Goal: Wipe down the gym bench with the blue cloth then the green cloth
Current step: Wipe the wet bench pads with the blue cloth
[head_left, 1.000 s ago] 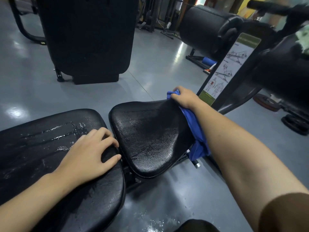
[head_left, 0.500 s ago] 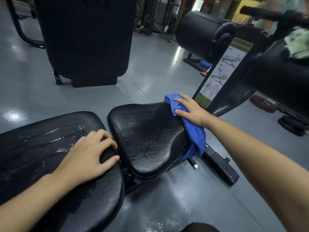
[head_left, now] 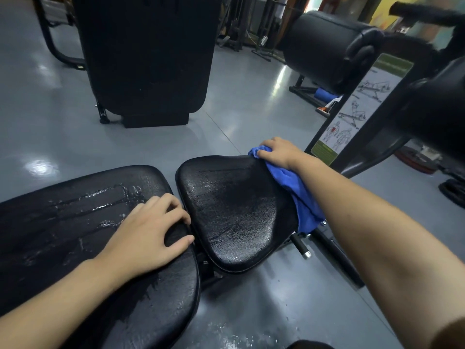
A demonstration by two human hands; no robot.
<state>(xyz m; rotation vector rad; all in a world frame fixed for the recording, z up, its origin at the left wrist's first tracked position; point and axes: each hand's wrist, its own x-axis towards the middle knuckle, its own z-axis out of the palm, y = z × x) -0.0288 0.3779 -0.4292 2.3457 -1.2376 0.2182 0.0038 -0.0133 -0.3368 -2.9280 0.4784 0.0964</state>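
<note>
Right hand (head_left: 278, 152) grips blue cloth (head_left: 299, 195), now back at seat pad's (head_left: 234, 210) far right corner from the edge below; left hand (head_left: 148, 233) braces flat; blue pass probably unfinished.

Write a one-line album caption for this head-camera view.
Right hand presses a blue cloth on the wet seat pad; left hand rests on the back pad.

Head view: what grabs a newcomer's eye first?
The blue cloth, gripped by the right hand at the far edge of the wet black seat pad. Left of it, the left hand rests on the streaked back pad.
</note>
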